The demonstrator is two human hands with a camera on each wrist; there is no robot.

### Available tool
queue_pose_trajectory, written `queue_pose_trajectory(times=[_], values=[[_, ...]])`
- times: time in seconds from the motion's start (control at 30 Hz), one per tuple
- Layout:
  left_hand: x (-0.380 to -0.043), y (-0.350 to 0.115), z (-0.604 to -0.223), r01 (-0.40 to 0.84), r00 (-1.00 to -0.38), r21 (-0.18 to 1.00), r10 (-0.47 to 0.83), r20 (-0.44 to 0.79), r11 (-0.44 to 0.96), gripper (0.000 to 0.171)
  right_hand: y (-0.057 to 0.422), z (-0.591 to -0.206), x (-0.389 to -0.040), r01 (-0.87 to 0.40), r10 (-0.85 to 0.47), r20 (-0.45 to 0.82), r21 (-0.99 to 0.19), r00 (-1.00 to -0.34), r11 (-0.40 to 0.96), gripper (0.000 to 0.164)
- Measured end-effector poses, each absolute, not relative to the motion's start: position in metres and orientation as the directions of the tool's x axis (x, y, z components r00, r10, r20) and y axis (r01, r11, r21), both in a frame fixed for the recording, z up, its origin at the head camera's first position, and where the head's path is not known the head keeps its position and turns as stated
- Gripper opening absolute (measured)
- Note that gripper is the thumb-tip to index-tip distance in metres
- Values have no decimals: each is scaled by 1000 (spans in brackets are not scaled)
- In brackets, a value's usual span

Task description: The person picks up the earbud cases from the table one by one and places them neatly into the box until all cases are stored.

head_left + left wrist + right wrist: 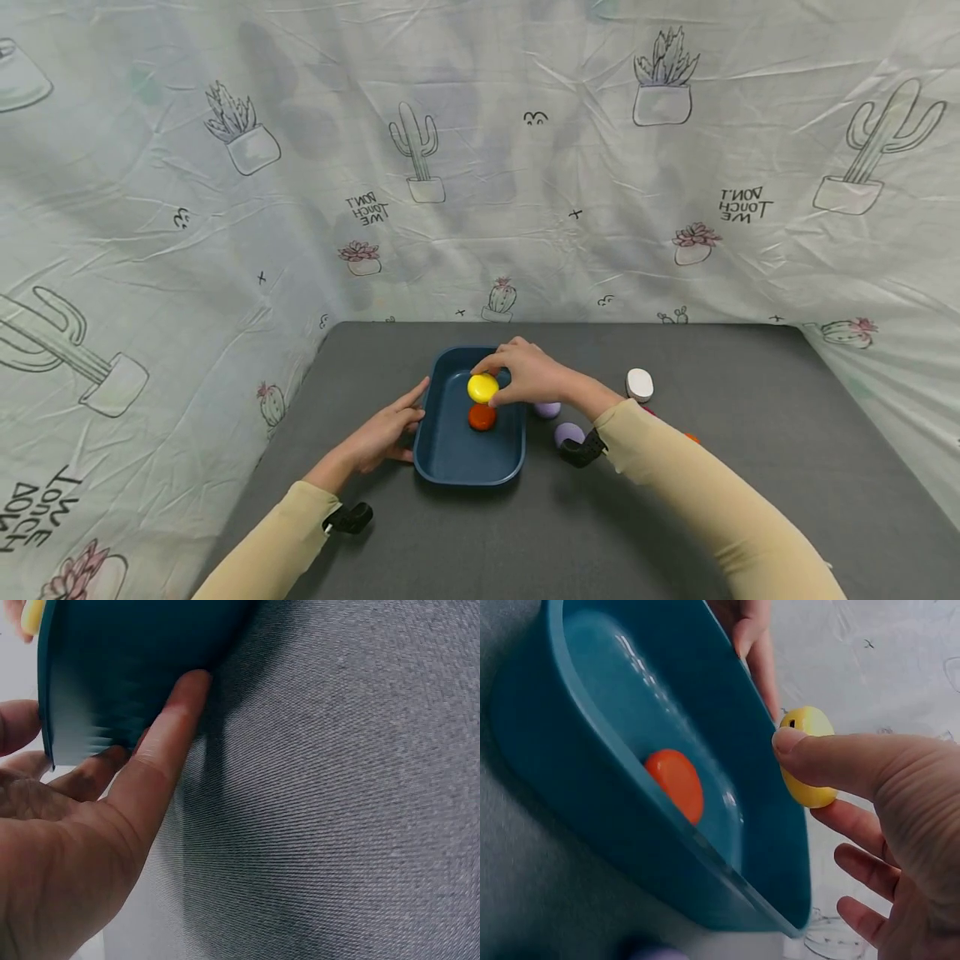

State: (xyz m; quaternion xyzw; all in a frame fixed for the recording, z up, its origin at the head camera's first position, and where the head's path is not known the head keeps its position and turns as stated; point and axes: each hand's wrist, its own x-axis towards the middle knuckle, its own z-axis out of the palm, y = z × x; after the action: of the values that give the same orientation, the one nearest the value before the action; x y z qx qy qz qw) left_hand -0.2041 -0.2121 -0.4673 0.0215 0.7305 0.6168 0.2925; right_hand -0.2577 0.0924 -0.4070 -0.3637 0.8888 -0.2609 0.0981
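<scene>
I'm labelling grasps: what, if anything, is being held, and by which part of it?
The right hand pinches the yellow piece by its edges; the left hand only touches the blue tray along its side.

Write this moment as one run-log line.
right hand: pinches yellow disc over blue container | left hand: touches container's side | orange-red disc: inside container

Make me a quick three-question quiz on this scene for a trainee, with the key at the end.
1. Which hand pinches the yellow disc?
2. True or false: an orange disc lies inside the blue tub.
3. What does the left hand touch: (a) the white rounded piece, (b) the tub's side, (c) a lilac disc?

Key: 1. The right hand. 2. True. 3. b.
</scene>
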Motion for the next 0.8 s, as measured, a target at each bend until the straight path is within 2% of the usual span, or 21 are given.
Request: queue_pose_trajectory(times=[0.37,0.8], values=[[-202,-216,-471,-313,-830,919,402,-387,238,61,57,-417,-257,-591,-696,-60,-480,-715,648,48],[-203,-219,-470,-303,-818,926,437,-374,225,62,28,-432,-257,-598,-667,-102,-359,-738,717,51]])
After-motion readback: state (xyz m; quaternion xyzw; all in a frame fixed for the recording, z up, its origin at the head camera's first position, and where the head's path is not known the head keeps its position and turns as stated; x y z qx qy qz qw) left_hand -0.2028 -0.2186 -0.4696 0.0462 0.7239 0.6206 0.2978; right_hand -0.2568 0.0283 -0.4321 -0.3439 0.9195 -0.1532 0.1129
